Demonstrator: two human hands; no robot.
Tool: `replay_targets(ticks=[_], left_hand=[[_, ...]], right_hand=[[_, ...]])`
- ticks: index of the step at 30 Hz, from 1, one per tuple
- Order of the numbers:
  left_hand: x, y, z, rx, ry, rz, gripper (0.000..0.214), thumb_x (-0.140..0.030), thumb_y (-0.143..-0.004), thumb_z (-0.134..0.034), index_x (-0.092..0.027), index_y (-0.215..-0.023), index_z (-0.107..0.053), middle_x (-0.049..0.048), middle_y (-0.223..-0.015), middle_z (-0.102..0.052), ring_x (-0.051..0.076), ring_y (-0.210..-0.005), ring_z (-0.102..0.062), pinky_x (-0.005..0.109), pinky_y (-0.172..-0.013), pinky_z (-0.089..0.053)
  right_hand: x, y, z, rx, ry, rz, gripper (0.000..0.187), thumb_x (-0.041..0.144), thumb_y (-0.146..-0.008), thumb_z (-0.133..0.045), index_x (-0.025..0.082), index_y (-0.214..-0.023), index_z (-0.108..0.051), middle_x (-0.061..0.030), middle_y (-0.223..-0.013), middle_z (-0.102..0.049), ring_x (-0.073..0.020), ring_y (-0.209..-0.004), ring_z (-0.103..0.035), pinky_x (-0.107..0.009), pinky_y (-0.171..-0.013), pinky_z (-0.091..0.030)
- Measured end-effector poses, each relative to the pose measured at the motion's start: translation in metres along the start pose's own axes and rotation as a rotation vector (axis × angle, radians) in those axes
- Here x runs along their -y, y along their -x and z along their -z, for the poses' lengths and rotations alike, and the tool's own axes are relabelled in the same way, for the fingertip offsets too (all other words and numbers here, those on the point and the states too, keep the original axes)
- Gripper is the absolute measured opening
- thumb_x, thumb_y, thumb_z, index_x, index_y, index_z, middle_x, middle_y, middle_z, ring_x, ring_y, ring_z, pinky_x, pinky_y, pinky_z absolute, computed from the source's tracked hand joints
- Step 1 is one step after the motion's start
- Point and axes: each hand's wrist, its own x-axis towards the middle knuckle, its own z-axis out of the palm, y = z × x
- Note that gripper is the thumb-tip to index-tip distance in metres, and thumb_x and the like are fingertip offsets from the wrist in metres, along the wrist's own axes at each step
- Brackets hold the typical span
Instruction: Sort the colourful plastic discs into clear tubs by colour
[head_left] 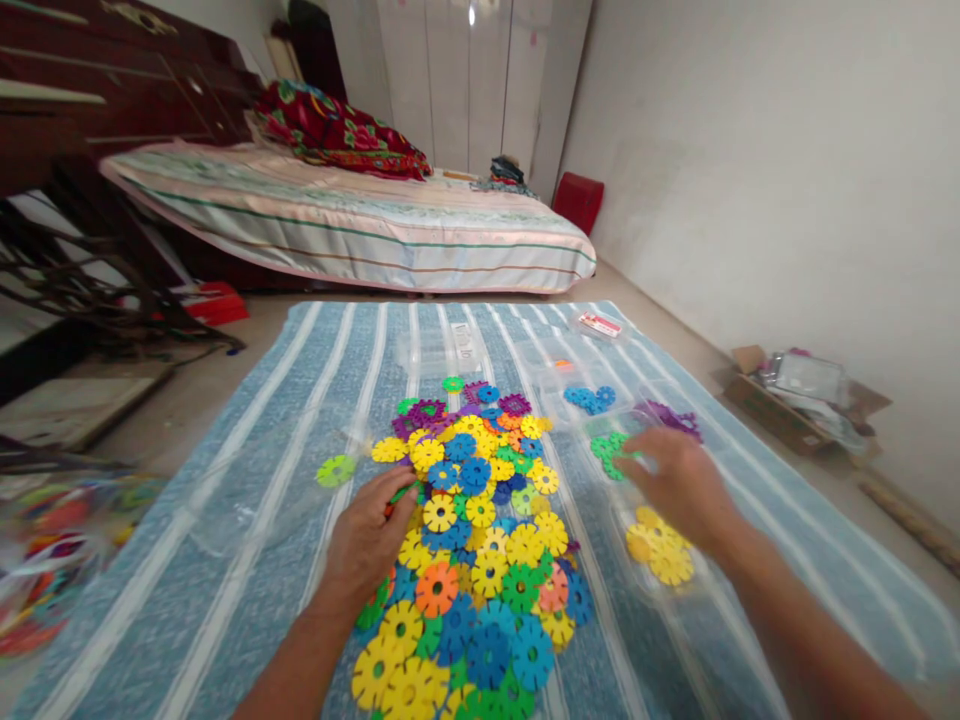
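While the left hand [375, 522] sits against the left side of the disc pile [465, 535], which runs from mid counter [195, 600] toward the near edge, the right hand [681, 482] is at the green discs [609, 455], toward the right edge. Fingers bent on both; can't tell if either pinches a piece. Yellow discs [660, 548] lie just nearer.

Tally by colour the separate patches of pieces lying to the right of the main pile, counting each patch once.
Blue patch: 1
Green patch: 1
Yellow patch: 1
Purple patch: 1
Orange patch: 1
Total: 5
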Motion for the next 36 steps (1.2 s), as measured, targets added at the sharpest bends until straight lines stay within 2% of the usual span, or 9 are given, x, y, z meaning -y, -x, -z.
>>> replay_targets(ticks=[2,5,9,12,16,20,23,29,36], left_hand=[[0.000,0.000,0.000,0.014,0.006,0.009,0.035,-0.044,-0.083,-0.045,-0.020,-0.096,-0.066,0.0077,-0.112,-0.067,0.022,-0.108,-0.060,0.038,-0.101,-0.045],[0.000,0.001,-0.001,0.017,0.013,0.027,0.036,-0.044,-0.083,-0.044,-0.018,-0.095,-0.066,0.0090,-0.112,-0.067,0.023,-0.108,-0.060,0.039,-0.100,-0.045],[-0.002,0.001,-0.001,0.006,0.002,0.023,0.034,-0.042,-0.083,-0.044,-0.019,-0.094,-0.066,0.0086,-0.111,-0.067,0.023,-0.106,-0.061,0.039,-0.099,-0.046],[-0.004,0.001,0.000,0.003,-0.007,0.005,0.032,-0.041,-0.083,-0.044,-0.020,-0.094,-0.066,0.0077,-0.110,-0.068,0.022,-0.106,-0.062,0.038,-0.098,-0.047],[-0.006,0.002,0.002,0.000,-0.013,-0.010,0.030,-0.039,-0.083,-0.044,-0.021,-0.093,-0.066,0.0071,-0.110,-0.068,0.022,-0.105,-0.062,0.038,-0.097,-0.047],[-0.006,0.002,0.003,0.000,-0.016,-0.009,0.028,-0.038,-0.083,-0.045,-0.021,-0.093,-0.066,0.0065,-0.109,-0.068,0.022,-0.105,-0.062,0.038,-0.097,-0.047],[-0.006,0.003,0.002,-0.002,-0.013,-0.014,0.028,-0.038,-0.082,-0.046,-0.022,-0.093,-0.066,0.0058,-0.109,-0.069,0.022,-0.104,-0.062,0.038,-0.098,-0.047],[-0.004,0.002,0.001,-0.008,-0.025,-0.004,0.030,-0.040,-0.083,-0.045,-0.021,-0.092,-0.066,0.0070,-0.109,-0.069,0.022,-0.104,-0.063,0.037,-0.097,-0.048],[0.004,-0.001,0.000,-0.020,-0.021,-0.026,0.031,-0.044,-0.083,-0.046,-0.023,-0.093,-0.066,0.0053,-0.111,-0.068,0.022,-0.104,-0.063,0.037,-0.098,-0.047]], right_hand=[[0.035,0.024,-0.012,0.172,0.012,0.218,0.004,0.020,-0.076,-0.068,0.018,-0.073,-0.069,-0.0081,-0.086,-0.070,-0.0253,-0.095,-0.061,-0.041,-0.089,-0.044],[0.065,0.046,-0.034,0.255,0.114,0.303,0.003,0.013,-0.072,-0.071,0.015,-0.071,-0.071,-0.0131,-0.091,-0.069,-0.0338,-0.114,-0.052,-0.054,-0.100,-0.034],[0.068,0.055,-0.056,0.273,0.225,0.312,0.014,0.005,-0.074,-0.065,0.016,-0.074,-0.074,-0.0141,-0.091,-0.069,-0.0351,-0.114,-0.052,-0.058,-0.102,-0.032],[0.065,0.055,-0.061,0.271,0.194,0.294,0.020,-0.001,-0.071,-0.061,0.014,-0.070,-0.073,-0.0145,-0.083,-0.068,-0.0356,-0.110,-0.055,-0.059,-0.102,-0.031],[0.066,0.055,-0.052,0.255,0.065,0.290,0.018,0.001,-0.072,-0.061,0.016,-0.068,-0.069,-0.0114,-0.076,-0.066,-0.0322,-0.102,-0.057,-0.058,-0.101,-0.031],[0.065,0.050,-0.029,0.248,-0.034,0.304,0.012,0.013,-0.081,-0.060,0.019,-0.071,-0.064,-0.0048,-0.073,-0.063,-0.0242,-0.089,-0.058,-0.053,-0.101,-0.031],[0.063,0.044,-0.016,0.219,-0.139,0.318,0.021,0.018,-0.090,-0.050,0.020,-0.071,-0.060,-0.0020,-0.072,-0.060,-0.0183,-0.079,-0.057,-0.046,-0.098,-0.034],[0.051,0.041,-0.011,0.184,-0.273,0.281,0.025,0.022,-0.094,-0.044,0.021,-0.076,-0.061,-0.0013,-0.076,-0.064,-0.0155,-0.076,-0.059,-0.039,-0.092,-0.038],[-0.001,0.022,0.006,-0.130,-0.072,0.127,0.029,0.032,-0.092,-0.045,0.020,-0.076,-0.067,-0.0053,-0.080,-0.069,-0.0178,-0.077,-0.061,-0.033,-0.080,-0.043]])
